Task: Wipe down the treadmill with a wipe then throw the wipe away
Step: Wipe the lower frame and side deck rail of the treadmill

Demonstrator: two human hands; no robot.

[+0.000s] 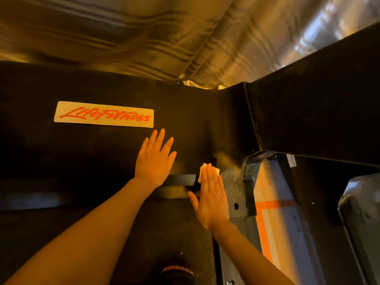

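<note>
The treadmill's black motor cover [107,153] fills the middle of the view, with a white LifeFitness label [103,114] on it. My left hand [154,161] lies flat on the cover with straight, spread fingers, just below and right of the label. My right hand [211,194] presses flat on a folded white wipe [202,168], whose corner shows past the fingertips. The wipe lies at the cover's lower right edge, beside the grey side rail [248,182]. Pale dust specks sit on the surface right of the wipe.
A black upright frame post [308,112] rises on the right. A second treadmill's rail [357,219] stands at the far right, with an orange floor stripe [271,204] between. Striped carpet [123,33] lies beyond the cover. The belt [160,233] runs below the hands.
</note>
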